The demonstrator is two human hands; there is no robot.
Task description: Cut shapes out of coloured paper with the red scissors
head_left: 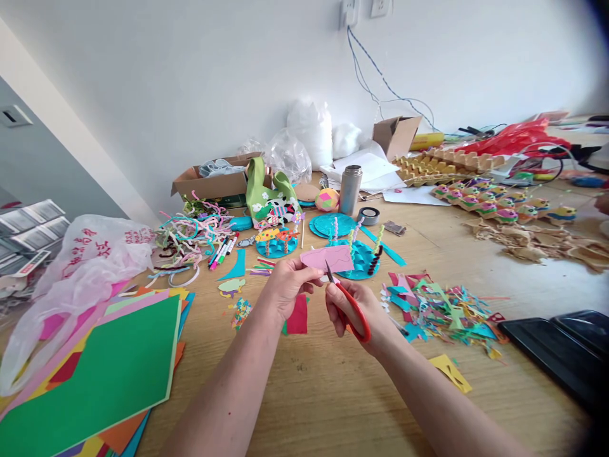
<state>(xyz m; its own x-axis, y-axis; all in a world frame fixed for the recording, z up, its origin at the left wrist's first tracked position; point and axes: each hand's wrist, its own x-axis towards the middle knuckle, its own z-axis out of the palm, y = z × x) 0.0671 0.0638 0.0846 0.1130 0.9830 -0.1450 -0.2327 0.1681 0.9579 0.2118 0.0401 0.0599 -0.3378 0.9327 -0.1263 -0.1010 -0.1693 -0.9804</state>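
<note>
A pink paper piece [340,257] with a drawn outline is pinched at its lower left by my left hand [291,282]. Fingers of my right hand [354,311] are wrapped round red-handled scissors [362,317], whose dark tip reaches the paper's lower edge. Beneath my hands a red paper piece [297,315] lies on the wooden table. Just behind the pink paper stands a blue painted base [361,261] with twisted pipe cleaners upright in it. Another blue base [273,248] with orange and yellow figures is to its left.
Coloured sheets [118,355] and a plastic bag [90,260] lie left. Paper scraps [447,311] and a black tray [547,355] are right. A metal bottle [351,190], green bag [259,190], cardboard box [209,184] and egg cartons [423,171] stand farther back.
</note>
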